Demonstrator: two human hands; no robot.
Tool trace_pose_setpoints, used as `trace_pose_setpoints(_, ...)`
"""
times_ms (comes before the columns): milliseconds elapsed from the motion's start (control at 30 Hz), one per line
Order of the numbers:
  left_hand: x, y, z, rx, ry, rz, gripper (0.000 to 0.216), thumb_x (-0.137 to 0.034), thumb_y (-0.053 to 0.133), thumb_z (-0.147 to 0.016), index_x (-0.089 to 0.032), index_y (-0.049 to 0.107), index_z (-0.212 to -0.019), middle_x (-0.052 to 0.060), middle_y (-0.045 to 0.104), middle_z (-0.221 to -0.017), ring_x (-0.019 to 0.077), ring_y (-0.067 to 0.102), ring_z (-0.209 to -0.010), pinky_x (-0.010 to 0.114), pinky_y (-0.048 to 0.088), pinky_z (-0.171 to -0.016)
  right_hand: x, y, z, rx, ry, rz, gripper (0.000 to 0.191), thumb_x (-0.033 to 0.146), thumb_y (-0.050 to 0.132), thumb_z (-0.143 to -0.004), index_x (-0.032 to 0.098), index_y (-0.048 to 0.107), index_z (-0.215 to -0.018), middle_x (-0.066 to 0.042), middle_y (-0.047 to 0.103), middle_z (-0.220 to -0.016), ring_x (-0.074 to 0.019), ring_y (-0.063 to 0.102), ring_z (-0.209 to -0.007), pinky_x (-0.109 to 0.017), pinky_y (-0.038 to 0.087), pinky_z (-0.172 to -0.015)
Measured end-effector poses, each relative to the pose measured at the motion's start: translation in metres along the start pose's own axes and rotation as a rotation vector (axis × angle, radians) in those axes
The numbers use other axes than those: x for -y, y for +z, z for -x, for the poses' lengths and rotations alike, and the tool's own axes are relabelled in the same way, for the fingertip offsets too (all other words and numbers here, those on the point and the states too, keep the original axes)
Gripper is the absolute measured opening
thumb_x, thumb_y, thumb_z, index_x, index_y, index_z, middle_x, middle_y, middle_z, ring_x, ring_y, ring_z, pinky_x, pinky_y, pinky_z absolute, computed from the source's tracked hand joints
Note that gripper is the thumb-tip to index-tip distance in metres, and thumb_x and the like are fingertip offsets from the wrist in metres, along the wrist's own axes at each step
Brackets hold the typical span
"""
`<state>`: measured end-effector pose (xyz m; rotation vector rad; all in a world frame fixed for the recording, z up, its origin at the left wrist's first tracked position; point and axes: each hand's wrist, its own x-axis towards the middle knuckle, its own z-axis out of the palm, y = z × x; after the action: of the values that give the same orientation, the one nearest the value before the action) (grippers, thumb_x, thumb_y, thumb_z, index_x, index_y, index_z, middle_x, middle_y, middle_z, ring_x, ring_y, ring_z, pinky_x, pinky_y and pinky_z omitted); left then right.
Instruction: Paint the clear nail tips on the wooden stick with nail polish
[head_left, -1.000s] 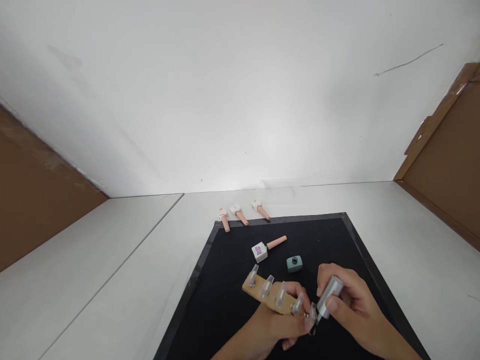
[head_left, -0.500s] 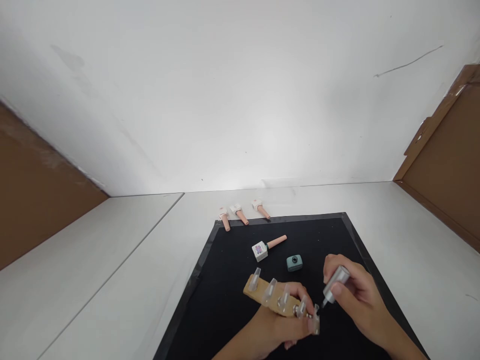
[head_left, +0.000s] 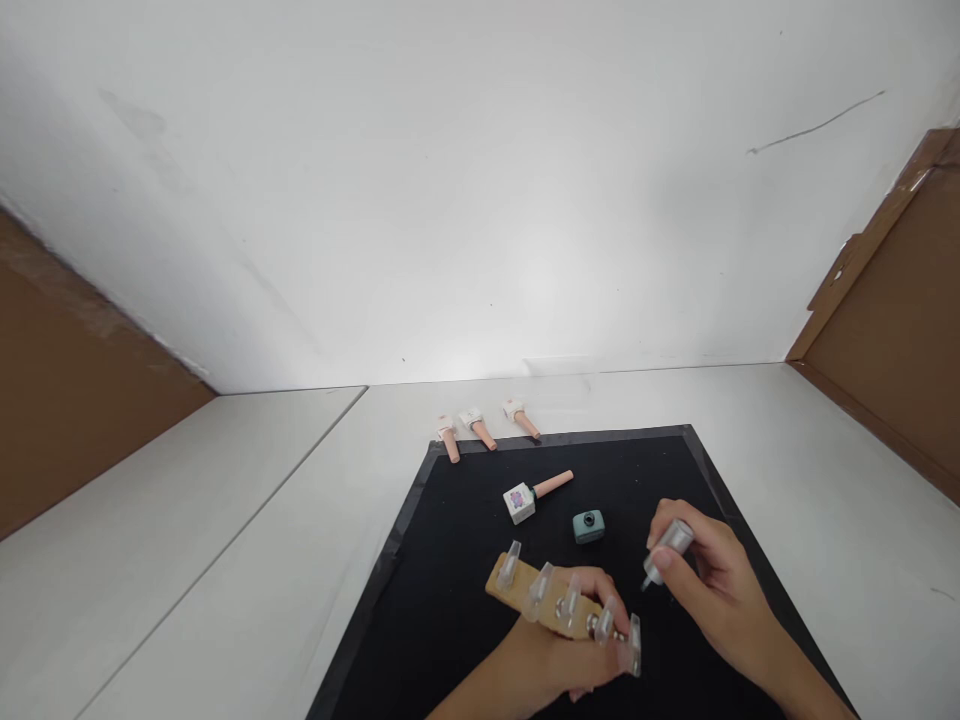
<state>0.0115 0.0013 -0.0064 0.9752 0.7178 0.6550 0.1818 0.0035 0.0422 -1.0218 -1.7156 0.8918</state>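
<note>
My left hand (head_left: 555, 650) is closed around a wooden nail tip stand (head_left: 517, 594), which carries several clear false nail tips (head_left: 539, 585) standing up along it. My thumb presses near its right end, beside the last tip (head_left: 635, 643). Pinched in my right hand (head_left: 712, 580) is a silver nail polish brush cap (head_left: 669, 551), its dark bristle end pointing down and left, apart from the tips. An uncapped teal polish bottle (head_left: 589, 527) stands on the black mat between and beyond my hands.
A white polish bottle with a peach cap (head_left: 520, 502) lies on the black mat (head_left: 442, 560). Three similar bottles (head_left: 478, 425) lie at the mat's far edge. A white wall (head_left: 480, 200) rises behind, with brown cardboard panels (head_left: 892, 320) at both sides.
My right hand has lifted the brush cap slightly up and away from the rightmost nail tip. The left hand and the stand have barely shifted.
</note>
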Motion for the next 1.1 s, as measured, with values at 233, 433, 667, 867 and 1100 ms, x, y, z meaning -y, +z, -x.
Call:
trace_pose_setpoints(233,-0.008,0.004,-0.003,-0.023,-0.012,0.002,0.038,-0.038,0.081,-0.053,-0.013,0.054,-0.060,-0.005,0.052,-0.051,-0.0004,0.035,-0.034,0.011,0.027,-0.029,0.011,0.001,-0.002,0.158,-0.017,-0.101,0.042,0.056,0.045,-0.088,0.020,0.047,-0.068,0.004,0.040,-0.057,-0.0110,0.037,-0.048,-0.022,0.033,-0.044)
trace_pose_setpoints(433,-0.006,0.004,-0.006,-0.038,-0.038,-0.025,0.039,-0.039,0.081,-0.051,-0.014,0.054,-0.061,-0.005,0.052,-0.049,0.0001,0.035,-0.033,0.012,0.026,-0.028,0.004,0.002,-0.001,0.129,0.017,-0.029,0.032,0.043,0.048,-0.090,0.021,0.044,-0.067,0.005,0.038,-0.059,-0.0109,0.036,-0.049,-0.021,0.033,-0.045)
trace_pose_setpoints(667,-0.002,0.000,-0.006,-0.020,-0.014,-0.012,0.044,-0.046,0.081,-0.050,-0.014,0.054,-0.060,-0.005,0.052,-0.050,-0.0004,0.034,-0.032,0.012,0.026,-0.028,-0.001,0.002,0.001,0.067,0.012,-0.071,0.035,0.046,0.045,-0.091,0.021,0.044,-0.067,0.004,0.039,-0.059,-0.0113,0.037,-0.051,-0.021,0.033,-0.046)
trace_pose_setpoints(867,-0.004,0.002,-0.007,-0.016,-0.013,0.000,0.038,-0.037,0.082,-0.052,-0.014,0.053,-0.059,-0.006,0.051,-0.048,-0.0001,0.034,-0.032,0.012,0.025,-0.028,0.004,0.002,-0.001,0.175,0.042,-0.071,0.039,0.053,0.046,-0.088,0.020,0.043,-0.066,0.004,0.038,-0.058,-0.0106,0.035,-0.049,-0.021,0.031,-0.044)
trace_pose_setpoints(1100,-0.004,0.001,-0.004,-0.037,-0.030,-0.017,0.044,-0.046,0.081,-0.050,-0.014,0.053,-0.060,-0.006,0.052,-0.049,-0.0003,0.033,-0.031,0.013,0.026,-0.028,-0.001,0.003,0.001,0.056,0.050,-0.068,0.038,0.049,0.044,-0.091,0.021,0.044,-0.066,0.004,0.038,-0.059,-0.0116,0.035,-0.050,-0.022,0.032,-0.046)
